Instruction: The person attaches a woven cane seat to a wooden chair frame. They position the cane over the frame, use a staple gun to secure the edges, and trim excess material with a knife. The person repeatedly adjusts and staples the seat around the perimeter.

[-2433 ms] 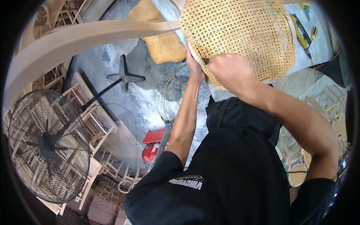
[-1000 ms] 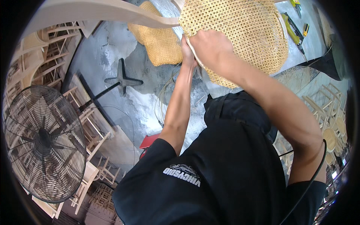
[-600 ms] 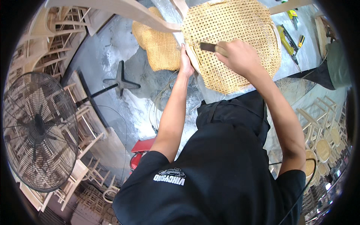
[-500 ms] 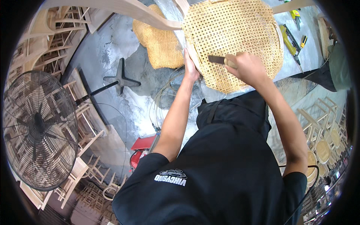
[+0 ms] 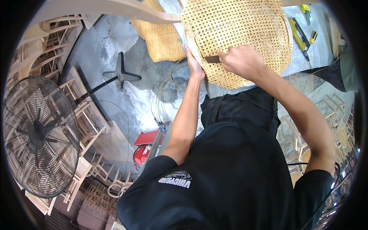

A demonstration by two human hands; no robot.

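Observation:
A sheet of woven cane webbing, tan with rows of small holes, covers a wooden chair seat, its edges ragged. With my right hand I hold a flat-bladed tool in a closed fist. Its dark blade points left and rests at the webbing's left edge, beside the pale seat rim. My left hand grips that rim from the outer side, close to the blade tip. The tool's handle is hidden in my fist. A curved wooden chair part extends from the seat toward the upper left.
Another cane piece lies beyond my left hand. On the right of the worktop are a yellow-green tool and a small yellow-black cutter. A large fan stands at left, near wooden chair frames. Somebody's sleeve shows at right.
My right hand has brought the blade left, from over the webbing to its edge by the rim. My left hand stays on the rim. The whole view has shifted slightly.

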